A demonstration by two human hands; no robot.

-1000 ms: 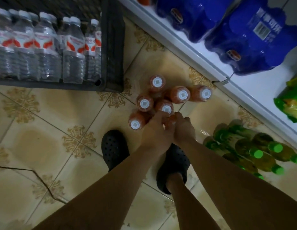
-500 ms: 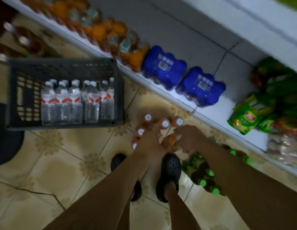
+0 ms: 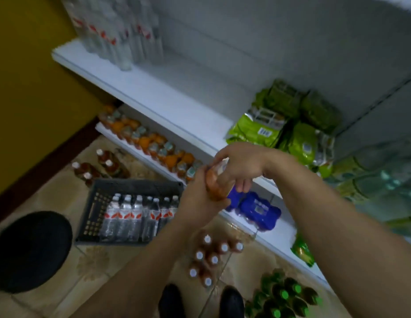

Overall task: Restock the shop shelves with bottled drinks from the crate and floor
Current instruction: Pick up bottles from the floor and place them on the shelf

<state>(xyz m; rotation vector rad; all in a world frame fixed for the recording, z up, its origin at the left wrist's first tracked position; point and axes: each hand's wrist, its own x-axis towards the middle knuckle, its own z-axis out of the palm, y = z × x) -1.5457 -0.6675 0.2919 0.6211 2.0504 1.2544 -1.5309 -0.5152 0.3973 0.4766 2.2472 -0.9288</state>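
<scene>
An orange drink bottle (image 3: 215,182) is held up between both hands in front of the shelves. My left hand (image 3: 200,198) grips its lower body and my right hand (image 3: 240,165) closes over its cap end. On the floor below stand several more orange bottles with white caps (image 3: 209,260). A dark plastic crate (image 3: 94,203) at the left holds a row of clear water bottles (image 3: 135,216). The white middle shelf (image 3: 158,97) is bare between water bottles (image 3: 117,37) at its left end and green packets (image 3: 280,125) at its right.
Green-capped bottles (image 3: 282,292) lie on the floor at the lower right. The bottom shelf carries orange drinks (image 3: 154,145) and blue multipacks (image 3: 257,210). Brown bottles (image 3: 96,166) stand behind the crate. A black round object (image 3: 30,251) sits at the left. My shoes (image 3: 172,301) are below.
Both hands have lifted one orange bottle off the floor cluster to shelf height. The view has tilted up from the floor to the shelves.
</scene>
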